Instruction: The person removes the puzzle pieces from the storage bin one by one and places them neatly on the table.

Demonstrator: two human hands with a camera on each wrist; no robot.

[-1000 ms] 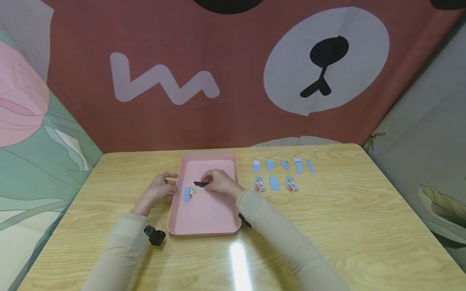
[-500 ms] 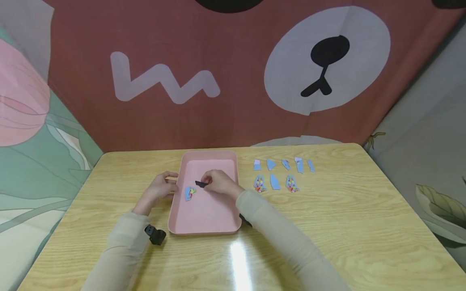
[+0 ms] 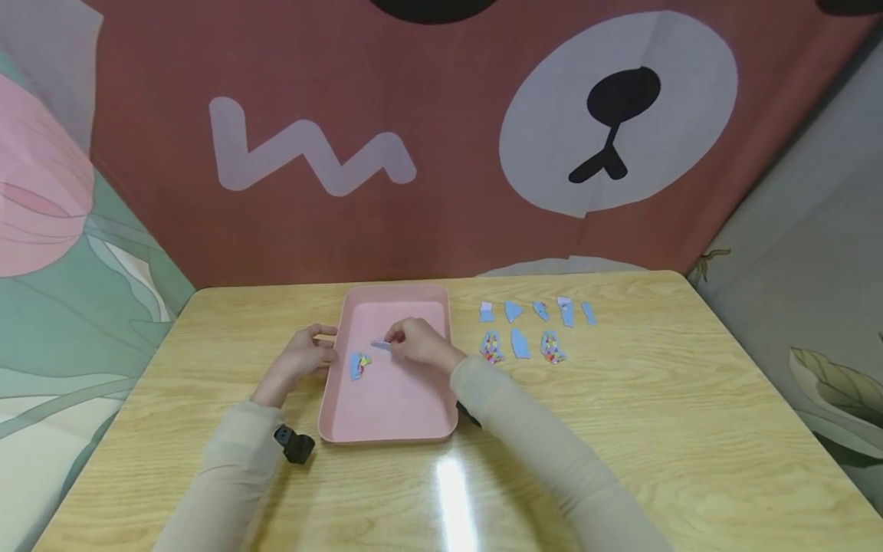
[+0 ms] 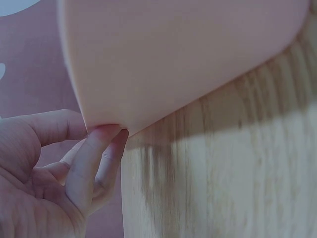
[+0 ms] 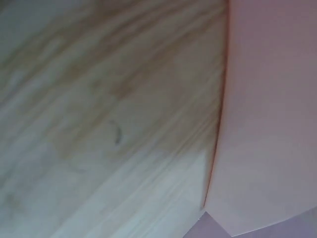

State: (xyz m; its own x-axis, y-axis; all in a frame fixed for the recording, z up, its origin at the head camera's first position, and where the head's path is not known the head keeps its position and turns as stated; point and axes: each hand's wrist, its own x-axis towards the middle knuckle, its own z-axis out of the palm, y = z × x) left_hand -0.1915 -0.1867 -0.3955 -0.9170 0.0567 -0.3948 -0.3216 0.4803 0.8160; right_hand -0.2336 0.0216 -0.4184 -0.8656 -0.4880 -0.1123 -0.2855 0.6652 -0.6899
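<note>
Over the pink tray (image 3: pixel 393 410), my right hand (image 3: pixel 422 342) pinches a small thin puzzle piece (image 3: pixel 381 346), which shows narrow and blue-grey in the head view. Inside the tray, just left of that hand, lies a blue puzzle piece (image 3: pixel 358 366) with a colourful print. My left hand (image 3: pixel 302 356) is at the tray's left side; in the left wrist view, its fingertips (image 4: pixel 106 130) touch the tray's outer wall (image 4: pixel 173 54). The right wrist view shows the tray's outer wall (image 5: pixel 267 109) and bare wood, but not the hand.
Right of the tray, several blue puzzle pieces (image 3: pixel 520 344) lie in two rows on the wooden table (image 3: pixel 690 429), two with multicoloured prints (image 3: pixel 552 349). A black wrist device (image 3: pixel 295 446) sits by the left cuff. A brown printed cloth (image 3: pixel 441 230) hangs behind the table.
The piece in my right hand has turned: its dark face showed before, and a thin blue-grey side shows now. That hand has shifted slightly; my left hand has stayed put.
</note>
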